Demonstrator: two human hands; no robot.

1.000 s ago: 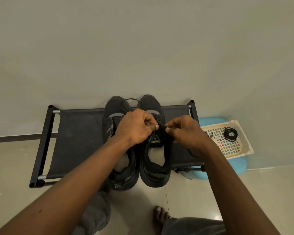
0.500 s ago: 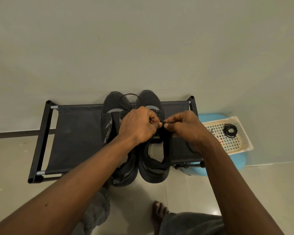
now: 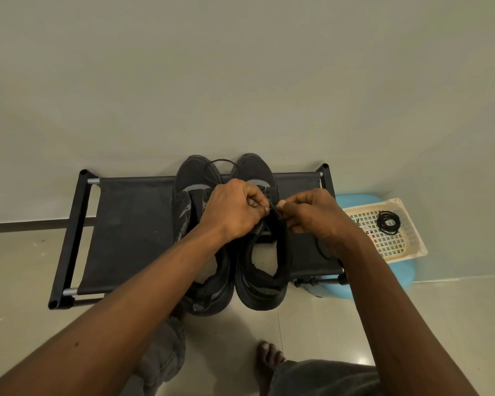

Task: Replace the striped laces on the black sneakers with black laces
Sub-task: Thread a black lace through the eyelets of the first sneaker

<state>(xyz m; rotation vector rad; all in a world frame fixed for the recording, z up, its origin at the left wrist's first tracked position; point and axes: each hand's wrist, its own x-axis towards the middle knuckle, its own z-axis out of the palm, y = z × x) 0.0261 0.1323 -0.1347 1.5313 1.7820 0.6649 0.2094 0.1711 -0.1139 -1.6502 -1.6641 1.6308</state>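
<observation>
Centre frame: my left grip [image 3: 235,210] and right grip [image 3: 312,215] pinch a thin black lace [image 3: 274,210] above the right-hand black fabric sneaker [image 3: 265,292] on a black fabric bench [image 3: 132,230].

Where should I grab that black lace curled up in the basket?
Probably pinch the coiled black lace across its bundled strands at one side of the ring, coming from above: it lies flat in the open-topped basket, whose walls block a sideways reach.

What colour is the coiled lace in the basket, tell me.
The coiled lace is black; head view.
</observation>
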